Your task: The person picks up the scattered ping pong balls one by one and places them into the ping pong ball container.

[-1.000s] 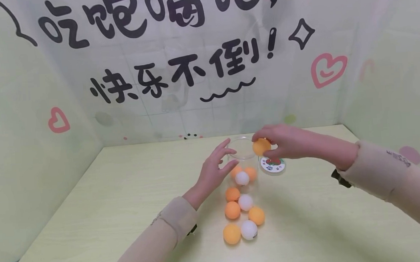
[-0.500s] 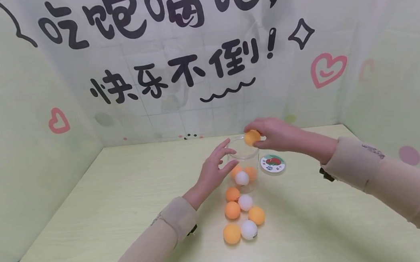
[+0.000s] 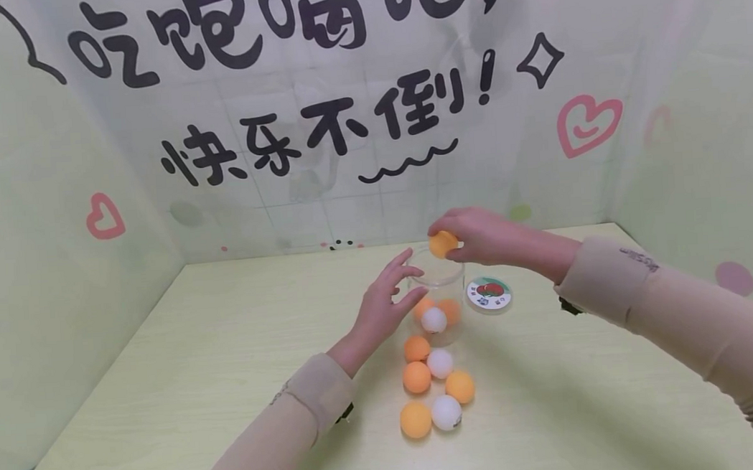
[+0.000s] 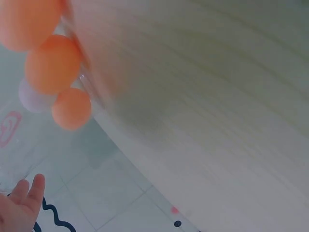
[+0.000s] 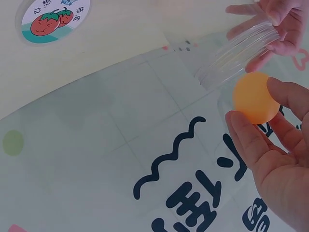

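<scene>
A clear jar (image 3: 436,282) stands upright on the table with two orange balls and a white ball (image 3: 434,320) inside. The left hand (image 3: 384,306) rests around the jar's left side near the rim, fingers spread and lightly bent. Between thumb and fingers, the right hand (image 3: 489,237) pinches a yellow-orange ball (image 3: 443,244) over the jar's mouth. In the right wrist view that ball (image 5: 256,98) is beside the jar's ridged rim (image 5: 236,53). Several orange balls (image 4: 53,64) show in the left wrist view, with part of the left hand (image 4: 21,205).
In front of the jar lie several loose balls, orange (image 3: 417,377), yellow-orange (image 3: 416,419) and white (image 3: 447,412). A round lid with a tomato picture (image 3: 489,294) lies right of the jar. A printed sheet (image 3: 323,209) stands behind the table (image 3: 241,344).
The right hand has moved left and slightly up, carrying the yellow-orange ball from the jar's right side to above its opening. The left hand and the loose balls have stayed put.
</scene>
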